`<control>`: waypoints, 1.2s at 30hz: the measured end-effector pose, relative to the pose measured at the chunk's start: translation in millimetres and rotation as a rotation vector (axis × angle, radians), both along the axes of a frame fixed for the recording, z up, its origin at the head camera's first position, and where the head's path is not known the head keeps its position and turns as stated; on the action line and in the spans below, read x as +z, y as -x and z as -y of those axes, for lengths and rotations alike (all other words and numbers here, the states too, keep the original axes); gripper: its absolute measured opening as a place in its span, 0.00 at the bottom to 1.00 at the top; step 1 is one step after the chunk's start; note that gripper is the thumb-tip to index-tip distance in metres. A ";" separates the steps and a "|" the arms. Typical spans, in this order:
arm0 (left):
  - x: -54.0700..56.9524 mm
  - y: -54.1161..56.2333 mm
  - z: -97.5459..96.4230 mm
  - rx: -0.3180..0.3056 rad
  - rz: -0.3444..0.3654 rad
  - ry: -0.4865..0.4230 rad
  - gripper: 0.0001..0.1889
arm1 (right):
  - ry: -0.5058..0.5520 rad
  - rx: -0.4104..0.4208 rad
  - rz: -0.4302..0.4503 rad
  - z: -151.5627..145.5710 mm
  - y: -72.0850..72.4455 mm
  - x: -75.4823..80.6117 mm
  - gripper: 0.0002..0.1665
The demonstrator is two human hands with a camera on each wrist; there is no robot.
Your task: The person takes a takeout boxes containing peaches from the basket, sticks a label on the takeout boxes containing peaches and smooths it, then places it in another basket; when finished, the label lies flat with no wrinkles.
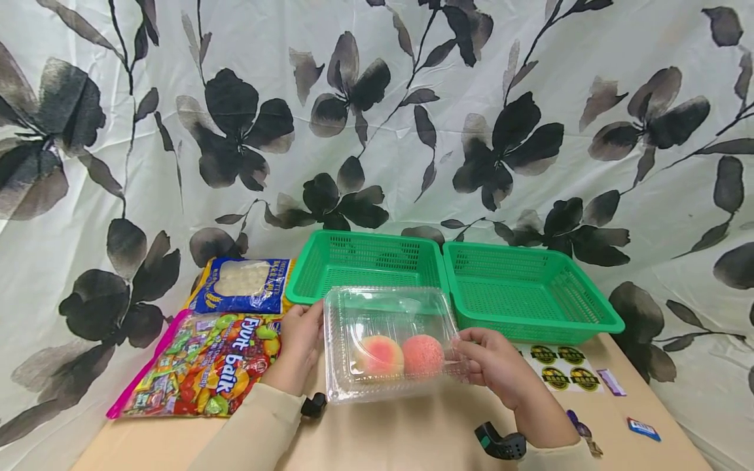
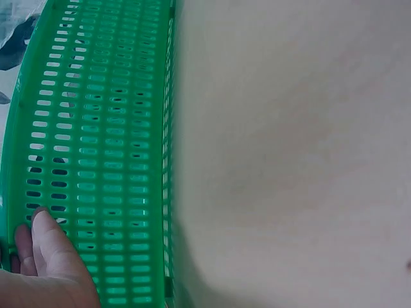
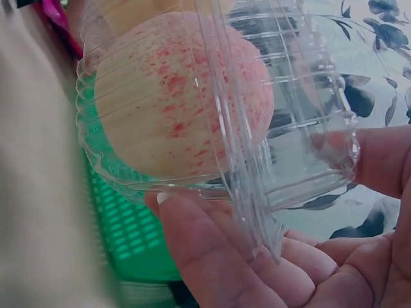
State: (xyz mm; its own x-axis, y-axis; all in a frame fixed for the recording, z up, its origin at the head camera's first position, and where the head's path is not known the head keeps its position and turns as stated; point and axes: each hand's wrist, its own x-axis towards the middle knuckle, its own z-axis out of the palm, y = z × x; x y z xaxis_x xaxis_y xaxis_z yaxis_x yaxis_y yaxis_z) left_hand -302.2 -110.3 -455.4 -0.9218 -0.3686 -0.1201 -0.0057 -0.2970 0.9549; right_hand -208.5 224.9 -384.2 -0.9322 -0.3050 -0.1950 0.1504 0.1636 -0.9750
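A clear plastic clamshell container [image 1: 383,314] is held up over the table in the head view, tilted toward me. Two peaches sit inside, one yellow and red [image 1: 379,356], the other speckled pink [image 1: 423,355]. My right hand [image 1: 495,360] pinches the container's right edge. In the right wrist view, its fingers [image 3: 212,256] lie against the flange, close under the speckled peach [image 3: 180,96]. My left hand [image 1: 300,340] is at the container's left edge with fingers extended. In the left wrist view, thumb and fingers overlap a green basket [image 2: 109,160], with nothing visible between them.
Two green baskets, left [image 1: 368,239] and right [image 1: 533,330], stand side by side at the back. A fruit candy bag [image 1: 206,366] and a blue-yellow packet [image 1: 241,284] lie left. Round stickers [image 1: 565,366], a purple sachet [image 1: 611,383] and a small blue packet [image 1: 643,429] lie right.
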 end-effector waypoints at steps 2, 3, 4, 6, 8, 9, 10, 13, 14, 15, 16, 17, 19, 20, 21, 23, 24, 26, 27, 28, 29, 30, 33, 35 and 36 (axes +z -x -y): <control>-0.4 0.1 0.7 -0.011 0.001 -0.016 0.13 | -0.004 -0.006 0.018 -1.8 -4.6 -5.5 0.34; -0.3 0.0 1.1 -0.020 0.002 -0.029 0.12 | -0.007 -0.013 0.027 -2.6 -6.7 -8.1 0.33; -0.3 -0.2 1.4 -0.029 0.002 -0.047 0.11 | -0.011 -0.020 0.035 -3.7 -8.3 -10.8 0.32; 0.8 -0.8 1.7 -0.042 0.004 -0.074 0.10 | -0.016 -0.034 0.051 -5.5 -11.1 -15.7 0.31; 1.8 -1.1 1.2 -0.051 0.004 -0.104 0.10 | -0.021 -0.049 0.068 -7.1 -13.8 -19.9 0.30; 2.1 -1.1 1.0 -0.054 0.003 -0.108 0.10 | -0.025 -0.055 0.074 -7.9 -14.9 -21.7 0.30; 2.3 -1.1 1.0 -0.055 0.003 -0.111 0.10 | -0.030 -0.063 0.078 -8.3 -15.9 -23.5 0.30; 2.9 -1.2 1.0 -0.057 0.008 -0.110 0.10 | -0.058 -0.097 0.086 -8.6 -18.8 -28.6 0.28; 3.0 -1.3 1.0 -0.057 0.011 -0.107 0.10 | -0.067 -0.107 0.090 -8.5 -19.6 -30.4 0.27; 3.2 -1.5 1.0 -0.055 0.013 -0.107 0.10 | -0.073 -0.116 0.096 -8.4 -20.4 -32.5 0.27; 3.4 -1.8 1.1 -0.056 0.013 -0.105 0.10 | -0.078 -0.125 0.103 -8.1 -21.4 -34.4 0.26; 3.5 -1.9 1.0 -0.056 0.014 -0.103 0.10 | -0.083 -0.133 0.107 -7.9 -22.4 -36.7 0.25; 3.4 -1.9 1.0 -0.057 0.011 -0.102 0.09 | -0.092 -0.146 0.114 -7.3 -24.2 -41.1 0.24; 3.2 -2.0 1.0 -0.058 0.010 -0.101 0.09 | -0.097 -0.153 0.117 -7.0 -24.9 -43.0 0.24; 3.1 -2.2 1.2 -0.059 0.005 -0.099 0.10 | -0.108 -0.160 0.115 -6.6 -25.2 -44.8 0.24; 3.0 -2.2 2.1 -0.059 0.000 -0.092 0.10 | -0.131 -0.171 0.107 -5.8 -25.1 -47.8 0.22; 2.9 -2.3 2.5 -0.057 -0.001 -0.092 0.10 | -0.142 -0.176 0.103 -5.4 -24.9 -49.1 0.22; 2.8 -2.7 3.1 -0.056 0.000 -0.085 0.11 | -0.163 -0.187 0.097 -5.0 -24.3 -51.6 0.21; 2.8 -2.8 3.4 -0.057 0.000 -0.081 0.11 | -0.172 -0.191 0.095 -4.8 -24.2 -52.8 0.21; 2.7 -2.7 3.5 -0.056 0.002 -0.080 0.11 | -0.180 -0.197 0.093 -4.6 -24.4 -53.7 0.21; 2.7 -2.6 3.6 -0.057 0.005 -0.079 0.11 | -0.186 -0.204 0.092 -4.3 -24.6 -54.5 0.22; 2.7 -2.7 3.7 -0.059 0.005 -0.077 0.11 | -0.193 -0.211 0.091 -4.1 -25.0 -55.1 0.22; 3.0 -3.0 3.9 -0.072 0.008 -0.071 0.12 | -0.210 -0.228 0.092 -3.7 -26.7 -55.3 0.23; 3.1 -3.6 3.8 -0.083 0.012 -0.069 0.12 | -0.213 -0.234 0.091 -4.1 -27.5 -55.0 0.24; 3.1 -3.9 3.8 -0.088 0.017 -0.067 0.13 | -0.214 -0.236 0.094 -4.5 -27.9 -54.7 0.25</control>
